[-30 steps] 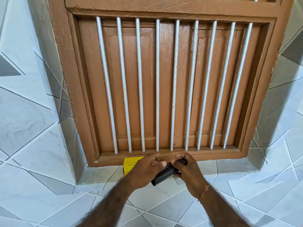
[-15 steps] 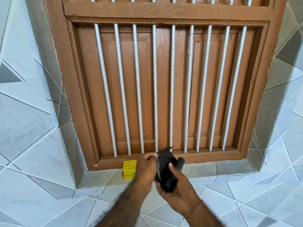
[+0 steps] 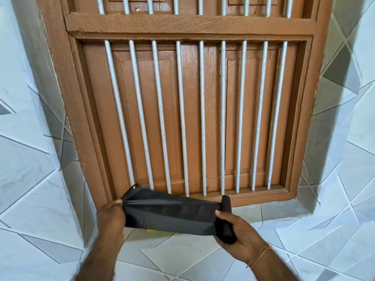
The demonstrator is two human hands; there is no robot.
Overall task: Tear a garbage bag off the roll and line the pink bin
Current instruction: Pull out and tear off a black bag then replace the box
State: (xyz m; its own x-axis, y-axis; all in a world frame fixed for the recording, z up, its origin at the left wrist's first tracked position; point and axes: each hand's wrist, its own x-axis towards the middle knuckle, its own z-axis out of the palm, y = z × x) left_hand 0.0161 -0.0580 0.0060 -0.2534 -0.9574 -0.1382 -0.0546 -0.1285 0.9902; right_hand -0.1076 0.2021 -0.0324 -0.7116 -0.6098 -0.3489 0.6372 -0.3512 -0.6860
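Hands stretching black garbage bag [image 3: 170, 216] from roll [image 3: 226, 220], barred wooden window [image 3: 188, 110] behind

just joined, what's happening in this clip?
A person is unrolling a black garbage bag in front of a barred wooden window. The right hand grips the roll; the left hand pinches the bag's free end, stretched taut between them. The bag is not torn off yet. A sliver of something yellow shows under it on the tiled ledge. No pink bin is in view.
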